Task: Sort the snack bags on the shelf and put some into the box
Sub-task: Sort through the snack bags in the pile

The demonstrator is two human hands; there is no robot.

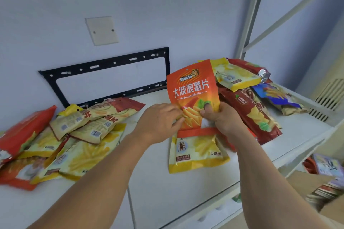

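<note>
An orange chip bag (191,87) stands upright over the white shelf (167,182). My right hand (221,117) grips its lower right part, thumb on the front. My left hand (160,122) pinches its lower left edge. Under the hands lies a yellow snack bag (197,152). A heap of yellow and red bags (74,135) covers the shelf's left side. Another heap with a dark red bag (256,115), a yellow bag (234,76) and a blue bag (277,96) lies at the right. A cardboard box (314,178) holding several bags sits below at the lower right.
A black metal wall bracket (111,72) hangs on the wall behind the shelf, under a white cover plate (102,30). The shelf's white upright post (251,13) rises at the right. A radiator grille (329,95) is at the far right.
</note>
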